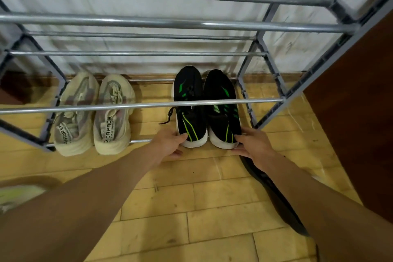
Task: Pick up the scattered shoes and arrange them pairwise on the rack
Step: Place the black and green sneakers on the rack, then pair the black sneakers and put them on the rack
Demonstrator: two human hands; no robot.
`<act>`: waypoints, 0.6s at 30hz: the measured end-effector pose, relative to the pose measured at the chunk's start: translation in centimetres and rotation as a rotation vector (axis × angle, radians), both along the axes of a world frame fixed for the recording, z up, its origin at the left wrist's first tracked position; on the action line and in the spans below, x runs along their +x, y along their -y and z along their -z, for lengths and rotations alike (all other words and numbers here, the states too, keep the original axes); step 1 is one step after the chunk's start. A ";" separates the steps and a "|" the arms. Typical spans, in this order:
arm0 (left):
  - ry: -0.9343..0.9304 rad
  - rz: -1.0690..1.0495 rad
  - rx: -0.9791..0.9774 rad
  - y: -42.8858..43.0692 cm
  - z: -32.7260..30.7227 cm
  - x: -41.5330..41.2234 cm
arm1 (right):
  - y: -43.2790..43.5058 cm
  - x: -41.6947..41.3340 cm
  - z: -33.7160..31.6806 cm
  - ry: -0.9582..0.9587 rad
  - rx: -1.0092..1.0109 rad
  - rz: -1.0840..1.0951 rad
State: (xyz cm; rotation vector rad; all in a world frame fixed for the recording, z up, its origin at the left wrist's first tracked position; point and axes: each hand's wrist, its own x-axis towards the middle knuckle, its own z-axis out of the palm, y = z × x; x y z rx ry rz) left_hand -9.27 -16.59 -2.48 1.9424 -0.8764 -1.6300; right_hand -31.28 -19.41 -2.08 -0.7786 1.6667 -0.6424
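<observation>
Yellowish floor tiles [202,198] with dark grout lines below, a pale streaked wall [127,6] behind, a brown wooden panel [357,112] at the right. Against the wall, a shoe rack [170,24] of shiny round metal tubes joined by grey plastic corner pieces, open tiers stacked one above another.

On the lowest tier, right half: left black sneaker [189,95] and right black sneaker [221,91], side by side and touching, toes to the wall, heels to the front. Black knit uppers, green side stripes, thin lime lines running down to the heels, thick white soles. Loose black lace [168,116] trailing off to the left of the pair.

Left hand [170,142] at the heel of the left black sneaker, thumb on the black fabric, fingers curled beneath the white sole, pinching it. Right hand [253,144] clamped likewise on the heel of the right black sneaker, thumb on top, fingers under the sole edge. Both forearms bare.

Same tier, left half: left beige sneaker [74,123] and right beige sneaker [114,121], parallel, close together, apart from the black pair. Worn cream knit, ribbed soles, heel tabs with dark lettering.

Two black, two beige: four on the rack. Off the rack, one blurred pale-green shoe [19,195] at the lower left edge, and one flat dark object [274,193] on the tiles under the right forearm, kind unclear.
</observation>
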 end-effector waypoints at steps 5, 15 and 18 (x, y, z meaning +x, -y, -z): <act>0.226 0.354 0.041 -1.5 -4.2 -0.1 | -1.9 -1.7 -1.1 -0.095 0.019 -0.034; 0.537 0.962 -0.245 -7.8 -18.2 -9.3 | -10.4 -8.8 -9.5 -0.550 0.072 -0.357; 0.490 0.977 -0.253 -9.9 -19.9 -11.5 | -13.0 -11.1 -10.8 -0.602 0.072 -0.354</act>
